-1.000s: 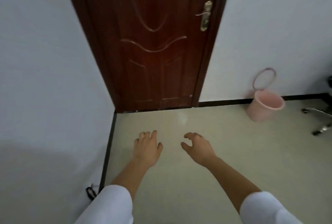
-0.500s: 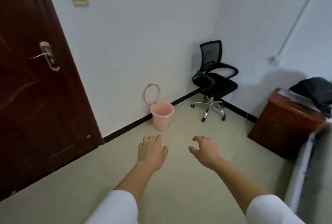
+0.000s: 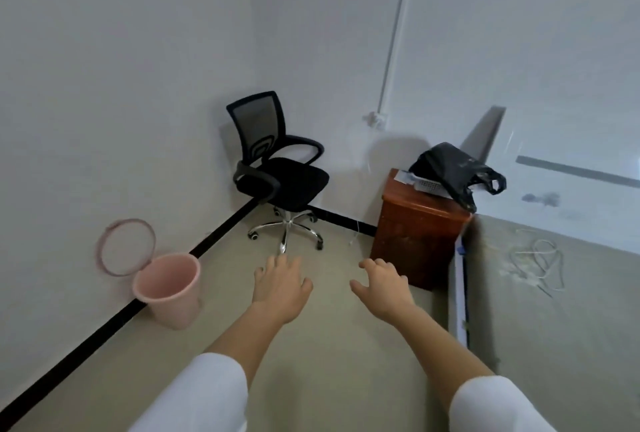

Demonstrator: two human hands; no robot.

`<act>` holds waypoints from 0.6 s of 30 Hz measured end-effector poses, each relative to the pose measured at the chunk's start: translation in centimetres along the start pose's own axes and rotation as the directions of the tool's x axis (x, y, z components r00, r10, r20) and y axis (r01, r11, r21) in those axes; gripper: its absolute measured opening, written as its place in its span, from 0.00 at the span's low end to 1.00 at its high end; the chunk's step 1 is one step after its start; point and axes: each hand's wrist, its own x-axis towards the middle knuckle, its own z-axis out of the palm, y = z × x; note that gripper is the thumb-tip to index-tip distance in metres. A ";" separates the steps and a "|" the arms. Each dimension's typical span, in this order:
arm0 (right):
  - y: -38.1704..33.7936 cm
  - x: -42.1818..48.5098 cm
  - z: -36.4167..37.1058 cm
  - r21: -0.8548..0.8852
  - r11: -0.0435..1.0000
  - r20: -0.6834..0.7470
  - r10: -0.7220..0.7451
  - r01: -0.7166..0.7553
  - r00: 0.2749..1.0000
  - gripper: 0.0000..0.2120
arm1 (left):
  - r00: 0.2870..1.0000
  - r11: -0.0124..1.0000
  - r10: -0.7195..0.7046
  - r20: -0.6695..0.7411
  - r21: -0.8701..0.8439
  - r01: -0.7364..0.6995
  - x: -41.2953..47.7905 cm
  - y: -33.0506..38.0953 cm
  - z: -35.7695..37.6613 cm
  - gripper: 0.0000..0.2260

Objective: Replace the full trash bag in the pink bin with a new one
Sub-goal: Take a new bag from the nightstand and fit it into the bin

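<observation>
The pink bin (image 3: pixel 172 296) stands on the floor against the left wall, its ring lid (image 3: pixel 125 246) flipped up against the wall. No bag shows inside it from here. A black plastic bag (image 3: pixel 453 172) lies on top of a brown wooden cabinet (image 3: pixel 415 234) at the right. My left hand (image 3: pixel 280 284) and my right hand (image 3: pixel 382 288) are stretched out in front of me over the floor, palms down, fingers apart, holding nothing. The bin is to the left of my left hand.
A black mesh office chair (image 3: pixel 277 172) on castors stands in the far corner. A grey table (image 3: pixel 554 310) with a white cable (image 3: pixel 540 262) on it fills the right side. A white basket (image 3: pixel 429 184) lies under the bag.
My view has swung right, away from the brown door, which has left the frame. The bin now sits at the left, and the chair, cabinet and table have come into view. Both hands stay empty.
</observation>
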 end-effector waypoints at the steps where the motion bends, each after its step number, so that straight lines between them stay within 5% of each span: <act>1: 0.9 2.1 -0.7 0.006 1.000 -0.005 0.028 -0.028 1.000 0.24 | 1.000 1.000 0.021 0.007 -0.005 -0.021 2.6 0.7 0.1 0.19; 18: 23.0 30.5 -11.0 0.011 0.952 -0.119 0.305 -0.306 0.945 0.22 | 0.945 0.946 0.315 0.085 -0.110 -0.305 38.4 23.6 5.2 0.23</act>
